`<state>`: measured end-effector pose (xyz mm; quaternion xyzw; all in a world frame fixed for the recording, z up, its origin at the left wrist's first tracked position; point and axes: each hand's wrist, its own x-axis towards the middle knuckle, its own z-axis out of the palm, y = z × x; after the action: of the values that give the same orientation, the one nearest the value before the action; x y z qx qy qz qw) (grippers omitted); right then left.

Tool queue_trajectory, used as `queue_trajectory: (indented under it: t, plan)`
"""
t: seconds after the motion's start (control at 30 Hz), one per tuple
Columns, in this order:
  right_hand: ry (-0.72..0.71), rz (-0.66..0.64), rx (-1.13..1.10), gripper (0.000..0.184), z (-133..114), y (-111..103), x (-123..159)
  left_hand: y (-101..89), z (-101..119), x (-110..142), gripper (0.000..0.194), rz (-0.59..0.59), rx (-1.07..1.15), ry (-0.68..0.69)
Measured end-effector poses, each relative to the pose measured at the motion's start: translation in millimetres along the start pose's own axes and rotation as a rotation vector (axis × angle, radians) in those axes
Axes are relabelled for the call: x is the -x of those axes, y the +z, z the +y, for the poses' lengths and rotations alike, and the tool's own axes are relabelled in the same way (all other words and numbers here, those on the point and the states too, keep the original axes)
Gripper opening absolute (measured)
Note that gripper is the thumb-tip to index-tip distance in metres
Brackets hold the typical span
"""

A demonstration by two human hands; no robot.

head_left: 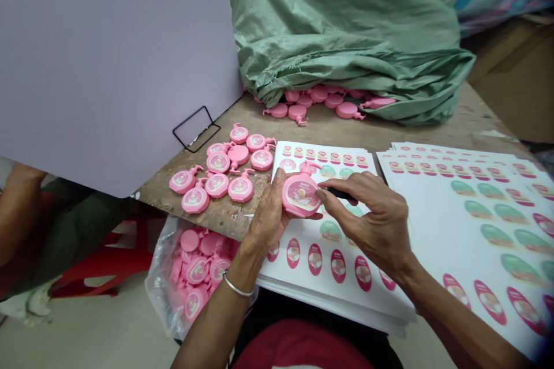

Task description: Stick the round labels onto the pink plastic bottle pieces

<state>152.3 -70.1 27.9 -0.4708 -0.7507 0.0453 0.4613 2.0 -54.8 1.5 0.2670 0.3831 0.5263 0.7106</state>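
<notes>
Clamped firmly, our left hand [268,213] closes around the lower edge of a pink bottle-shaped plastic piece [298,193] bearing a round label, while our right hand [367,213] pinches a slim black tool [340,192], its tip hidden, with the fingertips [321,195] at the label's edge. We hold the piece over a white sticker sheet [333,259] near the front edge of the worn wooden desk [208,210], and a stack of similar sheets [480,225] lies toward the right edge. Near the left side of the desk, a cluster of labelled pieces [220,176] surrounds one bare piece [238,154]. More bare pieces [311,105] spill from beneath a green woven sack [341,29] at the back edge, and a clear plastic bag [158,288] below the front edge holds labelled and bare pieces together. Many pieces show labels, while many others remain bare.
</notes>
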Motion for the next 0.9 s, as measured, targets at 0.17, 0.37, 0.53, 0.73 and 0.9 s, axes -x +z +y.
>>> queue_trajectory:
  t: [0.17,0.37,0.53,0.73,0.9]
  plan:
    - [0.013,-0.006,0.008,0.006,2.4,0.1,0.7,1.0,1.7,0.7,0.045,0.002,0.003,-0.007]
    - [0.009,0.002,0.021,0.005,3.8,0.8,1.3,3.4,2.5,1.6,0.045,-0.034,0.011,-0.021]
    - [0.015,0.001,0.044,0.006,6.0,1.6,2.5,4.1,3.5,1.7,0.043,-0.026,0.041,-0.036]
    - [-0.018,0.021,0.092,0.006,7.2,0.8,1.8,3.2,5.9,2.0,0.048,-0.068,0.096,-0.065]
    - [-0.028,0.032,0.107,0.007,8.1,0.9,0.3,2.6,8.3,6.6,0.051,-0.148,0.043,-0.02]
